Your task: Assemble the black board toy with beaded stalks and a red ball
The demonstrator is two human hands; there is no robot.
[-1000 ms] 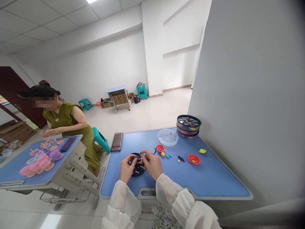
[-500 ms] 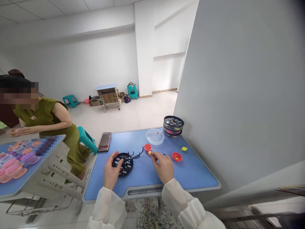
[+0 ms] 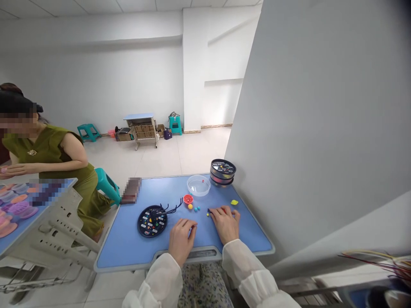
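Two grips too hidden to tell, left hand [image 3: 182,239] curled near a black patterned disc [image 3: 151,225], right hand [image 3: 227,224] over something red [image 3: 224,210], blue desk [image 3: 128,246] beneath.

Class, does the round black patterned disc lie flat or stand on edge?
Flat: the round black patterned disc shows its face upward on the blue tabletop, thin black cords reaching past its rim.

Both forearms, in loose white sleeves [image 3: 247,273], rise toward the front edge of the surface [image 3: 123,250]. Left hand [image 3: 182,240]: fingers curled, thumb close to the forefinger, near that edge. Right hand [image 3: 226,223]: palm down, fingers bent, set farther in, toward the right edge.
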